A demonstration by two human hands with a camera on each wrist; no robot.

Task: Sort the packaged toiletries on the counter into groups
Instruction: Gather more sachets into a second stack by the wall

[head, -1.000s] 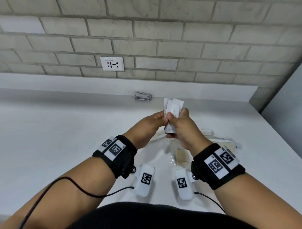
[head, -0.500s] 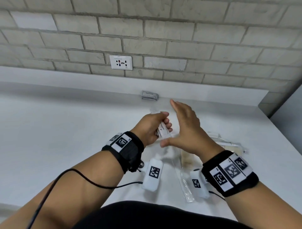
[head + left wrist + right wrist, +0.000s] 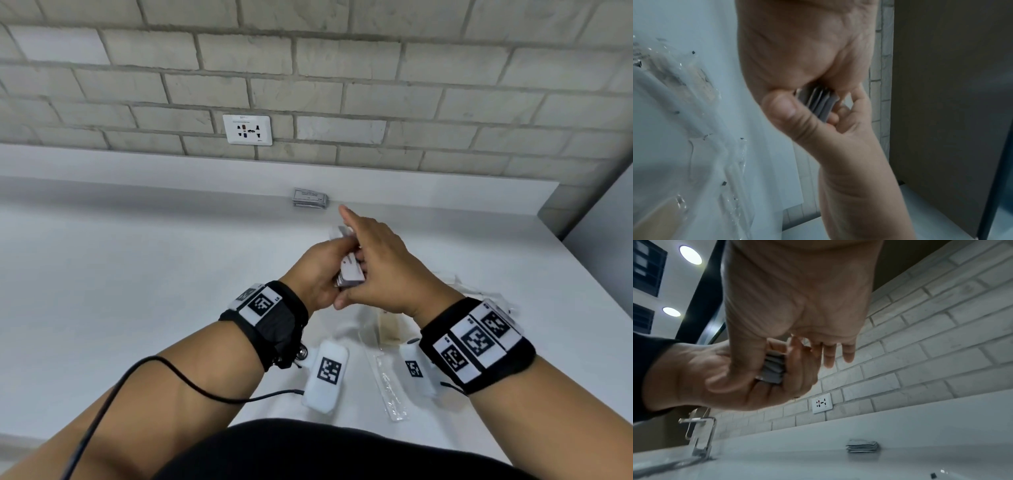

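Note:
My left hand (image 3: 315,270) grips a small stack of white sachets (image 3: 351,274) above the white counter (image 3: 137,274). My right hand (image 3: 380,260) lies against the stack's right side with its fingers straight, pointing at the wall, and its thumb under the stack. The right wrist view shows the sachets' (image 3: 773,368) grey edges between the left fingers and the right thumb. In the left wrist view the sachets (image 3: 818,100) sit below the left palm. A second pile of grey sachets (image 3: 310,198) lies by the back ledge.
Clear-wrapped items lie on the counter under my wrists: a long thin packet (image 3: 390,387) and a beige item in wrap (image 3: 390,325). A wall socket (image 3: 247,129) sits above the ledge. A faucet (image 3: 701,434) stands to the left, a dark panel (image 3: 599,222) at the right.
A second ago both hands pinched the sachets held upright. The right hand let go and opened, and now lies flat against the stack, which the left hand alone grips, tilted lower.

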